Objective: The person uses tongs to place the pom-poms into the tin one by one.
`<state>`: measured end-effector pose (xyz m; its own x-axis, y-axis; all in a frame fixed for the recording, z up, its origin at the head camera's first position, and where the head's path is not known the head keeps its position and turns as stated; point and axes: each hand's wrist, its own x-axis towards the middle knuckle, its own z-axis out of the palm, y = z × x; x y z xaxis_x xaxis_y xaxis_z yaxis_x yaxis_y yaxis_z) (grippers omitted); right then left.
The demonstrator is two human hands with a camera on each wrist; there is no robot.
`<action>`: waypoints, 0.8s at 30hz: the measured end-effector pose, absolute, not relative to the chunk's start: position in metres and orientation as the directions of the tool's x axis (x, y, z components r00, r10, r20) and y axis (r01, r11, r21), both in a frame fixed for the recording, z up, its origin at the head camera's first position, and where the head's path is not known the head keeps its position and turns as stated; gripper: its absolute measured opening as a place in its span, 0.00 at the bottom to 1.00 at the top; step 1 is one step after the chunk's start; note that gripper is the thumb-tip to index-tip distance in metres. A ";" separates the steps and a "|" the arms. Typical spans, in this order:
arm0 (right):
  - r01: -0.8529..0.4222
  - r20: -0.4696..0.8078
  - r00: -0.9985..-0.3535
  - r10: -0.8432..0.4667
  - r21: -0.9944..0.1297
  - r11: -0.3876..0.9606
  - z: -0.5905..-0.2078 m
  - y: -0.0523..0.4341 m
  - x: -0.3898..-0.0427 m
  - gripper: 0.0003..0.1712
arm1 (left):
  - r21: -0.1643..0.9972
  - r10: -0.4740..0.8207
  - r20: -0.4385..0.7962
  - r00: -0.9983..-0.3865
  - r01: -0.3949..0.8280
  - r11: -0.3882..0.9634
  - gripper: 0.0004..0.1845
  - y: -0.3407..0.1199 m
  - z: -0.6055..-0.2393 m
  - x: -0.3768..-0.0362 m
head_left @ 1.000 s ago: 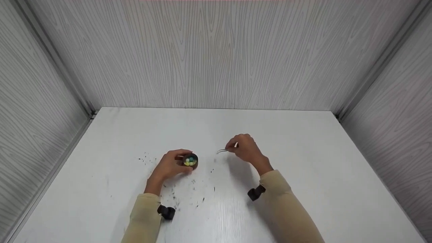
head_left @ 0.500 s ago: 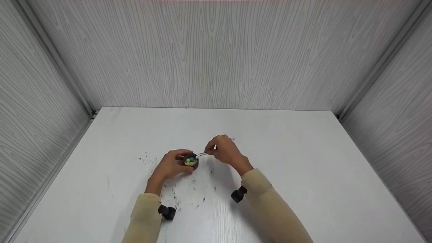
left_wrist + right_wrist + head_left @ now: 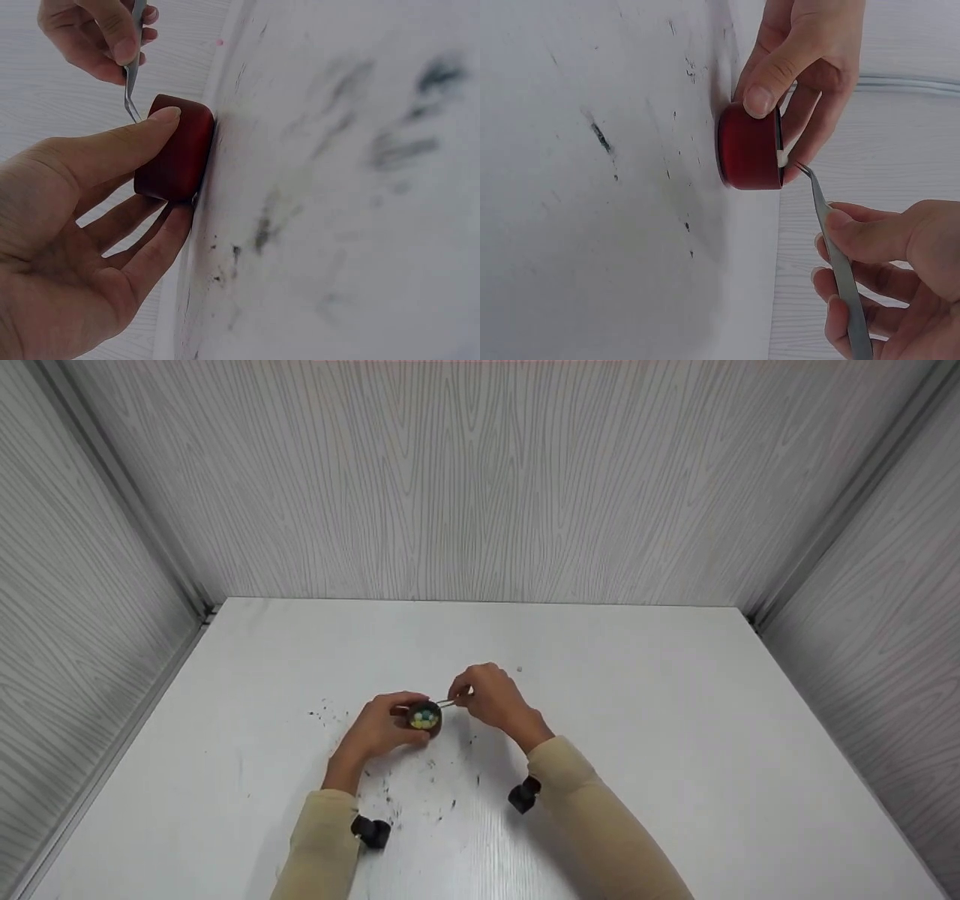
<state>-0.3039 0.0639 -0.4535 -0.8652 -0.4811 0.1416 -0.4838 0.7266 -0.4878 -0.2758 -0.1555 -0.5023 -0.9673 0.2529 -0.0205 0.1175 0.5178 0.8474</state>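
My left hand (image 3: 379,727) grips a small dark red round pot (image 3: 750,150) by its sides, thumb on the near wall, as it stands on the table. Inside lie several small bead-like pieces (image 3: 424,719) in yellow, white and teal. One white piece (image 3: 782,159) shows at the mouth of the pot in the right wrist view. From the right side, my right hand (image 3: 493,697) pinches a pair of bent-tip metal tweezers (image 3: 840,270) between thumb and fingers. Their tips stand slightly parted at the pot's mouth, just off the white piece.
On the white table (image 3: 637,720), a tiny pale piece (image 3: 519,669) lies beyond my right hand. Dark smudges and specks (image 3: 386,799) mark the surface near my left forearm. Grey wood-grain panels (image 3: 480,480) enclose the back and both sides.
My right hand has moved left with the tweezers, from bare table to the pot's mouth. The tiny pale piece behind it has come into view. My left hand and the pot have stayed put.
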 end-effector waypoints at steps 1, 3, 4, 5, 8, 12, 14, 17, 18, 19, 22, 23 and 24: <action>-0.482 0.144 -0.867 -0.478 -0.488 0.728 -0.454 0.065 -0.304 0.08 | 0.850 0.254 -0.021 -0.967 0.116 0.513 0.32 -0.155 -0.503 -0.276; -0.475 0.149 -0.872 -0.467 -0.491 0.730 -0.453 0.068 -0.305 0.09 | 0.854 0.254 -0.025 -0.967 0.112 0.508 0.32 -0.155 -0.503 -0.276; -0.471 0.152 -0.875 -0.460 -0.490 0.733 -0.453 0.070 -0.305 0.09 | 0.855 0.253 -0.029 -0.967 0.107 0.507 0.32 -0.155 -0.503 -0.276; -0.466 0.156 -0.878 -0.452 -0.493 0.735 -0.453 0.072 -0.306 0.09 | 0.855 0.252 -0.034 -0.967 0.102 0.508 0.32 -0.156 -0.504 -0.276; -0.455 0.173 -0.886 -0.430 -0.495 0.740 -0.453 0.079 -0.309 0.09 | 0.853 0.250 -0.043 -0.967 0.095 0.514 0.32 -0.156 -0.504 -0.276; -0.433 0.178 -0.899 -0.401 -0.503 0.748 -0.453 0.091 -0.313 0.09 | 0.850 0.252 -0.047 -0.967 0.094 0.519 0.32 -0.157 -0.504 -0.276; -0.421 0.179 -0.905 -0.386 -0.507 0.752 -0.453 0.098 -0.317 0.08 | 0.848 0.253 -0.047 -0.966 0.095 0.521 0.32 -0.157 -0.504 -0.276; -0.405 0.179 -0.913 -0.367 -0.507 0.761 -0.453 0.111 -0.322 0.08 | 0.848 0.251 -0.050 -0.967 0.092 0.522 0.32 -0.157 -0.504 -0.276; -0.399 0.179 -0.916 -0.360 -0.510 0.762 -0.453 0.116 -0.324 0.09 | 0.849 0.250 -0.050 -0.967 0.091 0.521 0.32 -0.157 -0.504 -0.276; -0.394 0.178 -0.918 -0.354 -0.511 0.764 -0.452 0.120 -0.326 0.08 | 0.849 0.249 -0.051 -0.967 0.089 0.521 0.32 -0.157 -0.504 -0.276; -0.376 0.175 -0.926 -0.335 -0.514 0.771 -0.452 0.135 -0.333 0.08 | 0.852 0.247 -0.053 -0.968 0.085 0.517 0.32 -0.157 -0.504 -0.275; -0.371 0.177 -0.928 -0.328 -0.516 0.772 -0.452 0.140 -0.335 0.08 | 0.851 0.248 -0.052 -0.967 0.086 0.517 0.32 -0.156 -0.503 -0.275; -0.366 0.178 -0.930 -0.321 -0.517 0.774 -0.452 0.145 -0.338 0.08 | 0.851 0.250 -0.052 -0.967 0.088 0.518 0.32 -0.156 -0.503 -0.275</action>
